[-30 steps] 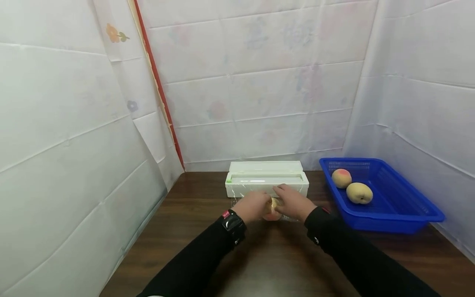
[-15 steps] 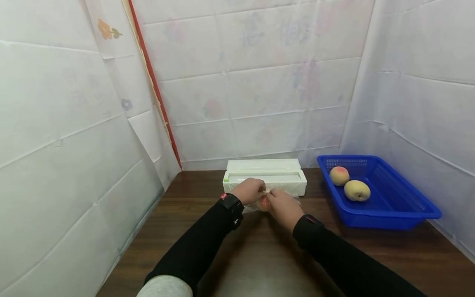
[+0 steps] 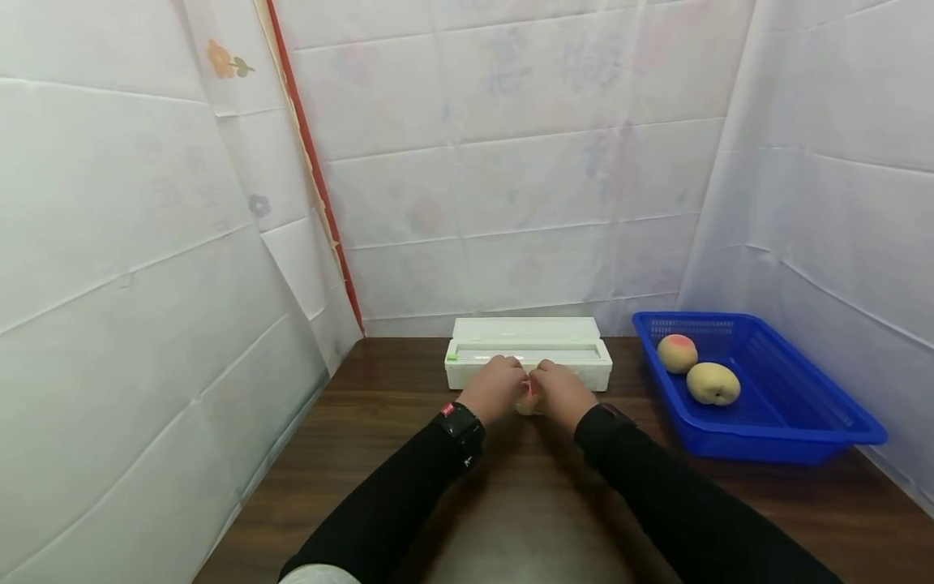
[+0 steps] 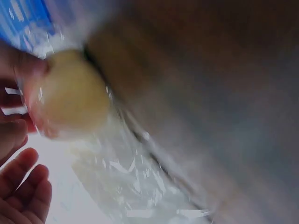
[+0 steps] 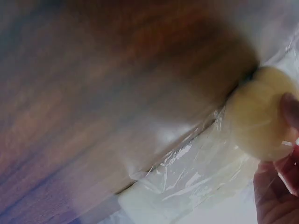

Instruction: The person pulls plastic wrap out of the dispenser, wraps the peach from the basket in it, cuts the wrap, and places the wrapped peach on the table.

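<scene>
A yellow and pink peach (image 3: 527, 402) lies between the two hands in front of the white cling film box, partly covered by fingers. Clear cling film (image 4: 121, 172) covers the peach (image 4: 77, 95) in the left wrist view and spreads creased beside it. My left hand (image 3: 493, 389) and right hand (image 3: 560, 394) meet at the top of the fruit, fingers curled, pinching the film against it. In the right wrist view a thumb presses the wrapped peach (image 5: 257, 116), with more film (image 5: 187, 163) stretching away. The exact fingertip contact is partly hidden.
Behind the hands stands the white cling film box (image 3: 527, 375), lid raised, a roll inside. A blue basket (image 3: 773, 442) at the right holds two more peaches (image 3: 677, 354). White sheeting (image 3: 511, 178) walls in the dark wooden table (image 3: 394, 422).
The hands have worked round the peach, lifting and gathering loose film, then drawing together at its top. The peach has turned, and less film shows around the hands. The view has shifted slightly.
</scene>
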Tool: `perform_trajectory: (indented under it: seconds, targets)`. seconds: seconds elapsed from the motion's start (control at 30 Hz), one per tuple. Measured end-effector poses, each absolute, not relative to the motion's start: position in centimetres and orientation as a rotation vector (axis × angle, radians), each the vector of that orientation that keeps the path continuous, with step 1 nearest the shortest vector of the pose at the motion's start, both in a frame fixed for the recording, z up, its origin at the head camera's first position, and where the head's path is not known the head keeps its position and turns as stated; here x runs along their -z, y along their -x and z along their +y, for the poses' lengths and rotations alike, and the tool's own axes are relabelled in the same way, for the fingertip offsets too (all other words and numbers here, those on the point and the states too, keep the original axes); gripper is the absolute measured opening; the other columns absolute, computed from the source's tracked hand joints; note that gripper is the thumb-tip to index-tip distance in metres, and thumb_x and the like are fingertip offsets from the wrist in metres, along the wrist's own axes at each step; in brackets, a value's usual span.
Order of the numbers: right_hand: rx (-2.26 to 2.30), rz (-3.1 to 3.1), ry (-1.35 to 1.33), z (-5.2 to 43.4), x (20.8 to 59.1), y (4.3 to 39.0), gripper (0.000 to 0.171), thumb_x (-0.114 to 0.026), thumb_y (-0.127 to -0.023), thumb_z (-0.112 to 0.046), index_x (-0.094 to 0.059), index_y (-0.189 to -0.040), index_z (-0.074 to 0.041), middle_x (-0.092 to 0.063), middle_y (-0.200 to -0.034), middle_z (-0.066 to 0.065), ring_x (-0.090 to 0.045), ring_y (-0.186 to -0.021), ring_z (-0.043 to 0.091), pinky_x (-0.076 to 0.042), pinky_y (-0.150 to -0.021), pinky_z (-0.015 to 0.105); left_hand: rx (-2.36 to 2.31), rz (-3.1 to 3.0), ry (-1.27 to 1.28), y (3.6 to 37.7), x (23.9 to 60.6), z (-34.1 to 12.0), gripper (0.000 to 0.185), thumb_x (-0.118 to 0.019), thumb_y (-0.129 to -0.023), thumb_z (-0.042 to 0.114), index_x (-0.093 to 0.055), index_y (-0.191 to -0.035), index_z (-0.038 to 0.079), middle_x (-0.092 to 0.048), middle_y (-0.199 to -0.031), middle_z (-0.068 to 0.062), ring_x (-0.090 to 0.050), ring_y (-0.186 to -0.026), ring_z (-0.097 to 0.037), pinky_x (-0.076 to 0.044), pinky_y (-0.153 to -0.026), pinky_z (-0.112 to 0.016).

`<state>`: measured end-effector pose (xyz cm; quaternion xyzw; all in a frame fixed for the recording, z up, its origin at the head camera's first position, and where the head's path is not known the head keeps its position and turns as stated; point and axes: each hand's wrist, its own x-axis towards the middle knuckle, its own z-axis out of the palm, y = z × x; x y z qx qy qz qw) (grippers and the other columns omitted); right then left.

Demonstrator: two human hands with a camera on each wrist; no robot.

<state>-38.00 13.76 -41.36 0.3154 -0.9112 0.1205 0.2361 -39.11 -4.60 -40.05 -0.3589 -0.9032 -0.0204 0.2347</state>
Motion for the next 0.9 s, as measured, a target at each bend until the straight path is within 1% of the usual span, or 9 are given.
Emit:
perform_trajectory:
  seconds: [0.07,0.13,0.27,0.33,0.43,0.57,0.67,0.8,0.9]
  targets:
    - [-0.392,-2.506,-0.892,14.0,41.2,38.3,0.025,-0.089,-0.078,-0.004,-0.074,-0.097,-0.006,-0.065,-0.092,0.006,-0.064,-0.085,0.025,-0.056,-0.079,0.041,0.078,-2.489,0.983,38.7,40.4,-4.4,0.003,-0.075,-0.098,0.015,-0.078,-0.099,0.016,-0.074,-0.095,0.002,-0.07,-0.09,-0.015,-0.057,-0.082,-0.027]
    - [-0.421,-2.523,-0.914,14.1,41.0,38.7,0.022,-0.089,-0.081,-0.006,-0.074,-0.097,-0.007,-0.065,-0.091,0.005,-0.063,-0.084,0.023,-0.056,-0.079,0.04,0.101,-2.518,0.965,38.5,40.8,-4.3,0.004,-0.071,-0.101,0.016,-0.075,-0.1,0.015,-0.074,-0.097,0.001,-0.071,-0.09,-0.014,-0.058,-0.08,-0.026]
    - [-0.433,-2.532,-0.975,14.5,41.0,39.8,0.02,-0.087,-0.081,-0.009,-0.074,-0.095,-0.006,-0.066,-0.09,0.005,-0.06,-0.083,0.021,-0.054,-0.077,0.038,0.126,-2.559,0.915,39.0,41.2,-4.1,0.009,-0.07,-0.101,0.015,-0.073,-0.092,0.018,-0.073,-0.093,0.003,-0.069,-0.086,-0.012,-0.057,-0.076,-0.025]
    - [-0.443,-2.543,-0.995,14.8,41.2,40.3,0.023,-0.088,-0.08,-0.009,-0.074,-0.098,-0.005,-0.068,-0.092,0.005,-0.061,-0.085,0.021,-0.054,-0.078,0.038,0.142,-2.574,0.91,39.5,41.2,-3.9,0.013,-0.071,-0.1,0.014,-0.072,-0.088,0.019,-0.071,-0.09,0.004,-0.067,-0.083,-0.011,-0.056,-0.074,-0.026]
    - [-0.478,-2.582,-0.984,15.3,41.7,40.8,0.027,-0.087,-0.084,-0.013,-0.075,-0.107,-0.006,-0.07,-0.099,0.005,-0.064,-0.091,0.02,-0.054,-0.083,0.039,0.146,-2.598,0.928,40.1,40.9,-3.8,0.017,-0.071,-0.099,0.014,-0.07,-0.083,0.02,-0.068,-0.083,0.007,-0.063,-0.079,-0.01,-0.053,-0.073,-0.026]
    - [-0.664,-2.661,-0.937,16.0,42.0,40.6,0.045,-0.085,-0.09,-0.019,-0.072,-0.132,-0.007,-0.071,-0.116,0.009,-0.067,-0.108,0.027,-0.055,-0.095,0.046,0.193,-2.658,0.957,40.7,40.5,-3.8,0.016,-0.072,-0.099,0.016,-0.072,-0.084,0.018,-0.067,-0.08,0.007,-0.06,-0.077,-0.01,-0.052,-0.073,-0.026]
    - [-0.866,-2.702,-0.9,16.5,42.1,40.3,0.057,-0.083,-0.094,-0.023,-0.064,-0.146,-0.008,-0.067,-0.132,0.015,-0.064,-0.122,0.035,-0.052,-0.105,0.054,0.302,-2.712,0.938,40.9,40.3,-4.0,0.005,-0.078,-0.097,0.021,-0.078,-0.096,0.016,-0.072,-0.09,0.005,-0.065,-0.086,-0.011,-0.056,-0.081,-0.027]
    - [-0.978,-2.708,-0.889,17.1,42.7,40.5,0.061,-0.082,-0.096,-0.026,-0.061,-0.15,-0.009,-0.064,-0.139,0.016,-0.061,-0.129,0.038,-0.05,-0.108,0.057,0.464,-2.773,0.897,41.0,40.7,-4.5,0.025,-0.083,-0.095,0.026,-0.079,-0.116,0.013,-0.074,-0.114,0.0,-0.068,-0.107,-0.014,-0.058,-0.094,-0.03]
    - [-0.969,-2.702,-0.912,17.5,43.0,40.9,0.061,-0.082,-0.095,-0.027,-0.061,-0.15,-0.009,-0.065,-0.137,0.016,-0.062,-0.126,0.036,-0.052,-0.105,0.053,0.511,-2.788,0.888,41.2,41.1,-4.8,0.03,-0.084,-0.094,0.029,-0.078,-0.119,0.014,-0.072,-0.12,-0.001,-0.067,-0.11,-0.014,-0.057,-0.095,-0.03]
